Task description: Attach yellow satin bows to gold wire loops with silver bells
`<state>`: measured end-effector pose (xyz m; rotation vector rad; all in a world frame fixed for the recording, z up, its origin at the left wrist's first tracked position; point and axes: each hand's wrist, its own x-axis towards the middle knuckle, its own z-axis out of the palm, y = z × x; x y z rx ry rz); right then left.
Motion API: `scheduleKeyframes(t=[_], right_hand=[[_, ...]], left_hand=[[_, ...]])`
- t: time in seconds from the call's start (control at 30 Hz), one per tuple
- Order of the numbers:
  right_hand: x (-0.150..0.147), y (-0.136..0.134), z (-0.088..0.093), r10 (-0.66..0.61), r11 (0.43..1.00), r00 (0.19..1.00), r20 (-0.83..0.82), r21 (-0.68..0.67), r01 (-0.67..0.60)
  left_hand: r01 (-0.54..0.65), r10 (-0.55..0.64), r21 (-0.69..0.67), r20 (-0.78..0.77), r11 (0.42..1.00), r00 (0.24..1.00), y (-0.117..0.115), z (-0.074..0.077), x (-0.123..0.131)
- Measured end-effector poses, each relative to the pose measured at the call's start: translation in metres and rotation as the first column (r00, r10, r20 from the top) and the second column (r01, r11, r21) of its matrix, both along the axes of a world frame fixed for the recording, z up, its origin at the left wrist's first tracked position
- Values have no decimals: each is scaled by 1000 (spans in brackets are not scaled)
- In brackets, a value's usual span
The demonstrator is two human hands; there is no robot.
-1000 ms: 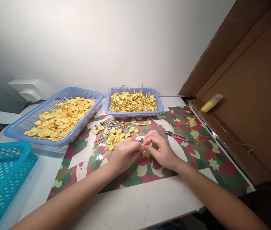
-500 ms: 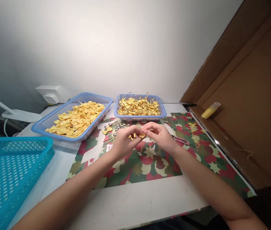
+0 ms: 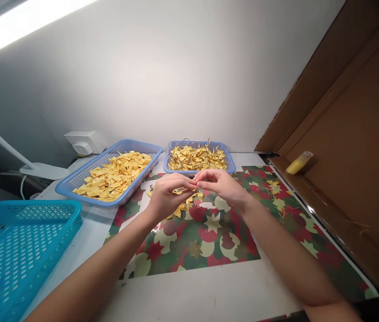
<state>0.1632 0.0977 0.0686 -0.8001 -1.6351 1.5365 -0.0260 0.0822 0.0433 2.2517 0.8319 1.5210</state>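
Observation:
My left hand (image 3: pixel 169 193) and my right hand (image 3: pixel 219 187) meet above the patterned mat (image 3: pixel 194 248), fingertips pinched together and touching. Whatever lies between the fingertips is too small and too covered to make out. Thin gold strands show just under the left fingers. Right below the hands, several yellow bows (image 3: pixel 183 208) lie loose on the mat, partly hidden by the left hand. Behind the hands stands a small blue basket (image 3: pixel 200 172) of yellow bows with gold ties sticking up. A larger blue basket (image 3: pixel 65 188) to the left holds many plain yellow bows.
A turquoise basket (image 3: pixel 47 203) stands at the near left. Behind it is a white lamp base (image 3: pixel 47 171). Cardboard (image 3: pixel 350 147) walls the right side, with a yellow-filled tube (image 3: pixel 299 163) on it. Yellow scraps (image 3: pixel 278 201) lie on the mat's right side.
My view has shifted, bringing a bright lamp in at upper left. Yellow bows now show below my hands. The yellow piece seen between my fingers and the pink-handled tool no longer show.

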Motion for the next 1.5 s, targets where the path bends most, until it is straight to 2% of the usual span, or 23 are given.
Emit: scheduleKeyframes(t=[0.13, 0.2, 0.27, 0.33, 0.43, 0.57, 0.73, 0.8, 0.87, 0.93, 1.0, 1.1, 1.23, 1.4, 1.43, 1.5], right_hand=[[-10, 0, -10, -170, 976, 975, -140, 111, 186], [-10, -1, -8, -265, 938, 932, -247, 159, 308], [-6, -2, -1, -308, 903, 892, -329, 193, 383], [2, -4, 11, -308, 890, 881, -359, 218, 400], [18, -8, 28, -282, 899, 878, -388, 214, 383], [37, -9, 44, -281, 884, 832, -479, 208, 418], [52, 0, 50, -380, 848, 743, -550, 112, 517], [56, 5, 48, -431, 826, 728, -533, 91, 556], [58, 7, 43, -471, 809, 738, -483, 95, 579], [54, 5, 34, -483, 811, 784, -390, 139, 568], [45, 0, 24, -465, 826, 850, -249, 222, 517], [25, -9, 8, -401, 875, 916, -3, 296, 384], [4, -17, -10, -306, 930, 935, 179, 266, 254], [0, -18, -19, -250, 959, 934, 255, 199, 203], [1, -18, -19, -244, 961, 939, 244, 194, 199], [1, -18, -19, -236, 959, 951, 200, 203, 195]], left_hand=[[-20, 19, -30, -25, 999, 999, 1, -1, -4], [-30, 26, -49, -71, 998, 997, 3, -5, -6], [-42, 32, -105, -93, 994, 995, 6, -12, -8], [-63, 42, -240, -92, 969, 995, 9, -18, -9], [-61, 28, -433, -82, 899, 996, 12, -25, -7], [-28, -14, -529, -74, 848, 997, 9, -28, -1], [77, -116, -655, -16, 752, 993, 0, -28, 9], [124, -144, -701, 31, 702, 989, -4, -25, 12], [187, -140, -760, 127, 623, 982, -8, -21, 15], [263, -99, -804, 249, 534, 963, -11, -15, 18], [304, -28, -815, 335, 493, 942, -14, -9, 21], [286, 107, -822, 384, 492, 917, -17, -3, 22], [250, 214, -838, 391, 485, 895, -20, 4, 20], [203, 177, -813, 348, 545, 921, -26, 7, 15], [210, 164, -812, 348, 544, 923, -26, 8, 14], [261, 155, -822, 385, 506, 910, -25, 8, 12]])
